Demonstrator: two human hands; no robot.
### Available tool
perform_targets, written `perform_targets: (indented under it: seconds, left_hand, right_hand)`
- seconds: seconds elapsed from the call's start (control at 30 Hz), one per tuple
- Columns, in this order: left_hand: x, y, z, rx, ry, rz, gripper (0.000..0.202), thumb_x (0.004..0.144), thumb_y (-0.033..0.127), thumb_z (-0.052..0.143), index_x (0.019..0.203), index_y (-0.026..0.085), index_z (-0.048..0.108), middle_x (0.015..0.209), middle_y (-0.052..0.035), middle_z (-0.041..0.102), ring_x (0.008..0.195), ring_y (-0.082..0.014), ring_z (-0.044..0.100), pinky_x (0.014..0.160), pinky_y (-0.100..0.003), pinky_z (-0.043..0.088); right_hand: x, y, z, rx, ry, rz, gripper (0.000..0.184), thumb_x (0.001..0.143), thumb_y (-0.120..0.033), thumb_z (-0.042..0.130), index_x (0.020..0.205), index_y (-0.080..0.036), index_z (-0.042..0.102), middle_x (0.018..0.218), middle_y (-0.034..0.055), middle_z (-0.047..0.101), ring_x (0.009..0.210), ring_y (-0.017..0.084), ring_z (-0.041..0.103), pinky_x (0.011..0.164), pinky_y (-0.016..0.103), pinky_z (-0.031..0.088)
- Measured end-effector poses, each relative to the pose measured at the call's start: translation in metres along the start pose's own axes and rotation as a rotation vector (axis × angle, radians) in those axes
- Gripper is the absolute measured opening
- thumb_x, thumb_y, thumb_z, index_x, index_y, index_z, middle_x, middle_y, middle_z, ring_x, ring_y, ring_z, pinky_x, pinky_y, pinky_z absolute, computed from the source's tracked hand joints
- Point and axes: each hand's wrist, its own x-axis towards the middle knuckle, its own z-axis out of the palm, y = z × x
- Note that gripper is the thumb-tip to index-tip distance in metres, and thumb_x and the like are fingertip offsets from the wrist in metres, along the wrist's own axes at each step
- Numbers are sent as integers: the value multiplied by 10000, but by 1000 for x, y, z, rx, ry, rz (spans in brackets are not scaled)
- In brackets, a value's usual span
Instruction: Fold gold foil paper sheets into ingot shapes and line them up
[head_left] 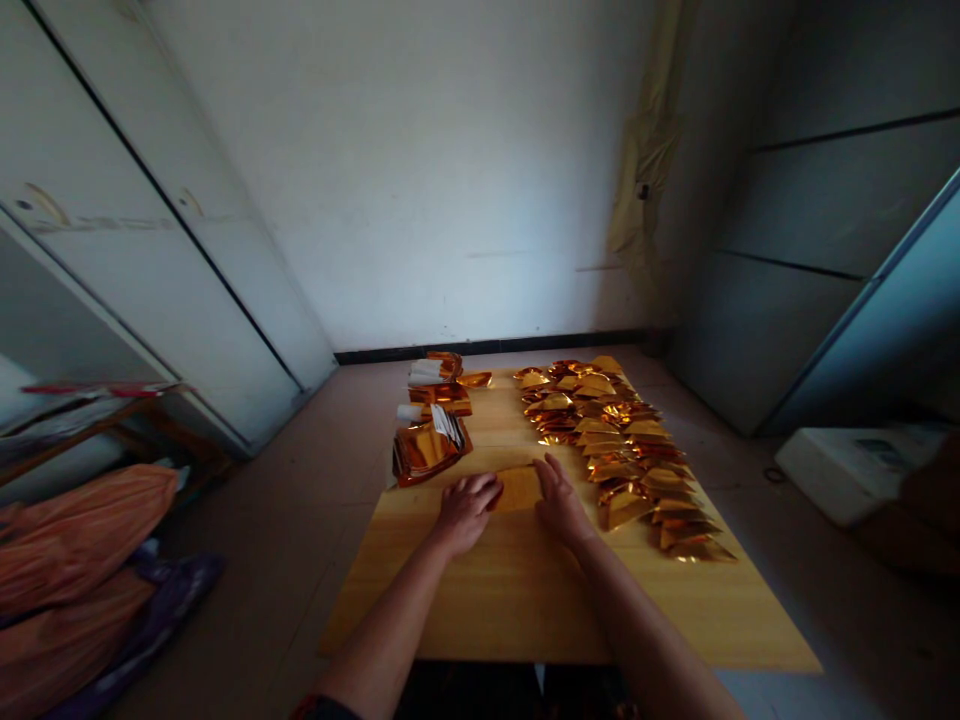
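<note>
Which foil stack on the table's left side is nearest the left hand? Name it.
The front stack, just beyond the left hand; the other stacks lie farther back.

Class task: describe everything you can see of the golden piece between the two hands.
The golden piece looks like thin foil or paper, roughly rectangular, dull yellow-gold with a reddish patch at its left end. Its far edge bows slightly. It is at the tabletop, though whether it lies fully flat is unclear. The left hand, fingers curled, is at its left end; the right hand, fingers outstretched, is at its right. Any folds are too blurred to tell.
</note>
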Motion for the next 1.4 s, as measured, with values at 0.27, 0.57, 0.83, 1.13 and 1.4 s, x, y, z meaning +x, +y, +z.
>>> perform_targets:
  seconds: [0.27,0.57,0.83,1.13,1.4]
  left_hand:
    - [-1,6,9,-34,139,-31,447,820,193,464,1239,330,537,1351,19,505,1192,-209,431,983,-406,328]
    - [-8,13,10,-1,231,16,426,817,220,517,1234,311,523,1356,-11,496,1202,-231,428,965,-436,349]
    - [-8,10,16,-8,273,19,465,796,196,526,1250,296,515,1466,-44,348,1275,-254,382,1025,-469,317]
    - [-9,7,20,-48,392,35,732,777,188,515,1443,217,210,1476,-110,331,1351,-249,309,1075,-439,293]
    - [-10,9,18,-109,440,40,759,748,167,566,1428,219,231,1319,-114,503,1215,-251,464,1033,-439,354]
  right_hand:
    - [5,4,4,10,51,28,657,608,-52,480,1258,-142,521,1353,118,465,1322,229,349,1089,343,330]
    - [10,-8,6,-47,134,84,522,649,-78,519,1156,-191,561,1345,113,454,1240,253,425,1039,392,343]
    - [7,-11,5,-3,202,59,183,719,-107,468,805,-221,582,1189,58,560,1048,185,537,871,283,430]
    - [8,-10,-2,175,240,-37,90,682,-183,436,695,-221,516,759,10,545,718,153,526,673,244,424]
    - [7,-3,0,376,156,38,88,667,-249,444,712,-223,516,654,-25,550,638,154,514,595,241,407]
